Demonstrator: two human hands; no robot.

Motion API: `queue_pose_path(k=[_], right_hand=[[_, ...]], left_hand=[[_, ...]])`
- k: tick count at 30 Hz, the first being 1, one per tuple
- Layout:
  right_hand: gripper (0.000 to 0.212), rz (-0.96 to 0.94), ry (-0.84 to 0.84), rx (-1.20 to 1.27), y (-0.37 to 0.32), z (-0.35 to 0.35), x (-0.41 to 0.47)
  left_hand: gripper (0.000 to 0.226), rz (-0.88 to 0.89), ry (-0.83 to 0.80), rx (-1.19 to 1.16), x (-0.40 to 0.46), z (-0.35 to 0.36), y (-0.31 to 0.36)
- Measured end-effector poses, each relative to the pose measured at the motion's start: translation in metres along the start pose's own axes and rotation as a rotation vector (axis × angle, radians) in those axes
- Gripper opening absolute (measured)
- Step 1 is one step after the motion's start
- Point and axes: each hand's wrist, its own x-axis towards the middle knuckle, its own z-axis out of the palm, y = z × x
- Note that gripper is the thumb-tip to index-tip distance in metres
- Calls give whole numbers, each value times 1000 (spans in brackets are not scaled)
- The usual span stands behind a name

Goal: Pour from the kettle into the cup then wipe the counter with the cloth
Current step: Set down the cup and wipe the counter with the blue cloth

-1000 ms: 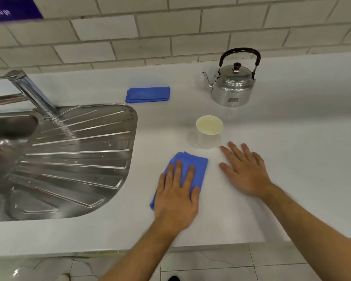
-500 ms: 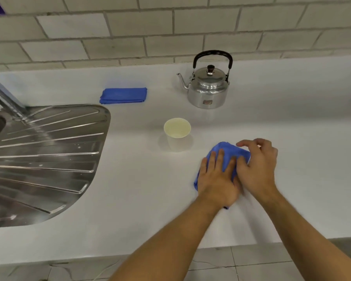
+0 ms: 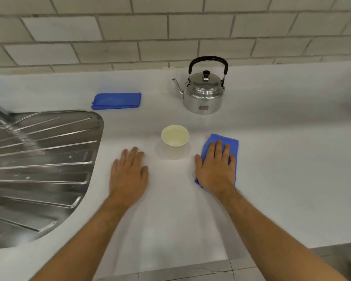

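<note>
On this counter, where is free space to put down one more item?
Bare counter lies right of the cloth under the right hand, and between the folded cloth and kettle. It is crowded around the cup, between the left hand and the right.

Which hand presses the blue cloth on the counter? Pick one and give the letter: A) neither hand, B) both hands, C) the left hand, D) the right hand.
D: the right hand lies flat on the blue cloth to the right of the cup, while the left hand rests on the bare counter.
</note>
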Motion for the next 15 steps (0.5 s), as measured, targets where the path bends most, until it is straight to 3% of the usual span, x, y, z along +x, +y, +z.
queue_pose_path(k=[3,8,15], right_hand=[[65,-135,22,-39,6,-9,42],[61,-294,-2,-80,-5,-15,77],[61,-436,-96,-84,20,-10,-32]], left_hand=[[63,-48,-97,105,5,10,-21],[63,-33,-76,159,8,16,-24],[62,-28,-77,150,6,14,-23]])
